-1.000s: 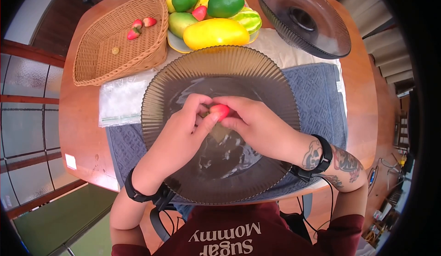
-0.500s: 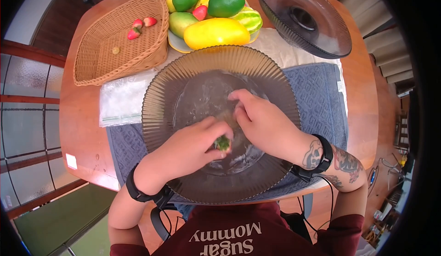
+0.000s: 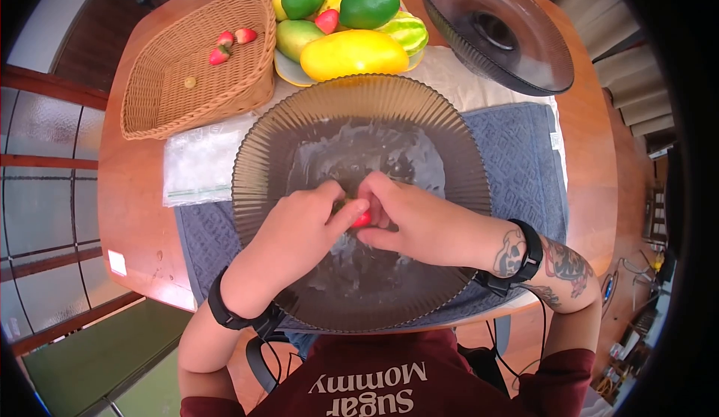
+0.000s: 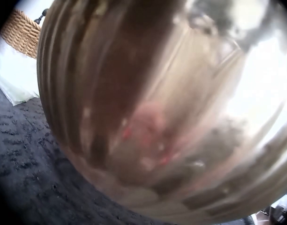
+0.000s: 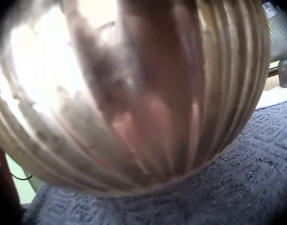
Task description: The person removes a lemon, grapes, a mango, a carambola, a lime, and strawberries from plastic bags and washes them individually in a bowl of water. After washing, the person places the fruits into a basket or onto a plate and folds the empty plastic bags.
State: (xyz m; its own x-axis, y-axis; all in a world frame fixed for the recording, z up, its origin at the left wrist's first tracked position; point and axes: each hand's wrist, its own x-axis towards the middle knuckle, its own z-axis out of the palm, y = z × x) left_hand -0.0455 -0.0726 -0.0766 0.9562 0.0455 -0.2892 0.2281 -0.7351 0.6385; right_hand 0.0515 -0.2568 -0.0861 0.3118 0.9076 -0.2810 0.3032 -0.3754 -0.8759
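A red strawberry [image 3: 362, 219] is between both hands, low inside a large ribbed smoky glass bowl [image 3: 258, 155] that holds water. My left hand [image 3: 296, 222] pinches it at the leafy side, thumb on top. From the other side my right hand [image 3: 416, 215] curls its fingers and thumb round the red end. Part of the fruit is hidden by the fingers. In both wrist views the bowl's wall [image 4: 73, 93] [image 5: 223, 93] fills most of the picture, and the hands show only as blurred pinkish shapes through the glass.
Several strawberries lie in a wicker basket [image 3: 195, 106] at the back left, beside a plastic bag [image 3: 202, 162]. A plate of fruit, with a yellow papaya [image 3: 354, 54], stands behind the bowl. Another glass bowl [image 3: 539, 50] is back right. A blue towel [image 3: 520, 162] lies underneath.
Half a second ago the left hand held the strawberry nearer the body, with the right hand apart from it. Now the hands have come together round the fruit, lower than a second ago.
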